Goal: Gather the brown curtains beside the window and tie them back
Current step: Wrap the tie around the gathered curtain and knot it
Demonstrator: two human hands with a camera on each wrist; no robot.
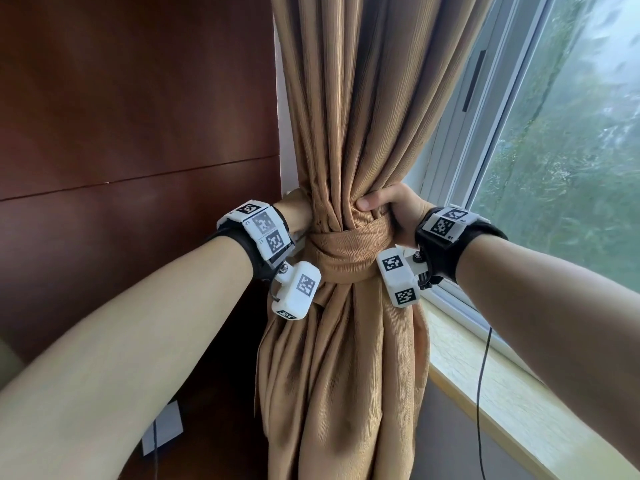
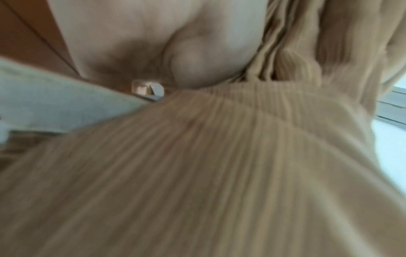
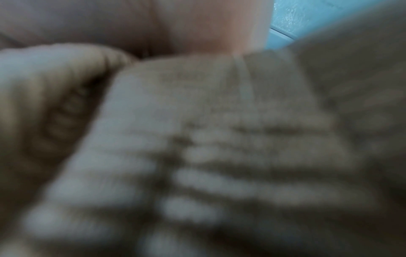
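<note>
Hanging position: brown curtains (image 1: 349,116) drawn into one bundle between the dark wood panel (image 1: 138,98) on the left and the window (image 1: 571,150) on the right.
Tie band: same brown cloth (image 1: 349,244), wrapped around the bundle's waist and knotted at front; the cloth flares out again below it.
Right hand (image 1: 398,209): curled around the gathered folds just above the band, thumb across the front, fingers gone behind.
Left hand (image 1: 294,213): reaching behind the bundle at band height; fingers hidden by cloth in the head view, too blurred in the left wrist view, so its grip cannot be told.
Left edge: bundle sits close to a narrow white wall strip; wood panel just beyond.
Right edge: window frame near the right wrist; pale sill (image 1: 485,368) runs along below, open surface beside the curtain's lower half.
Cable: thin black line (image 1: 483,393) hangs down across the sill.
Wrist views: mostly ribbed brown cloth pressed close, blurred.
</note>
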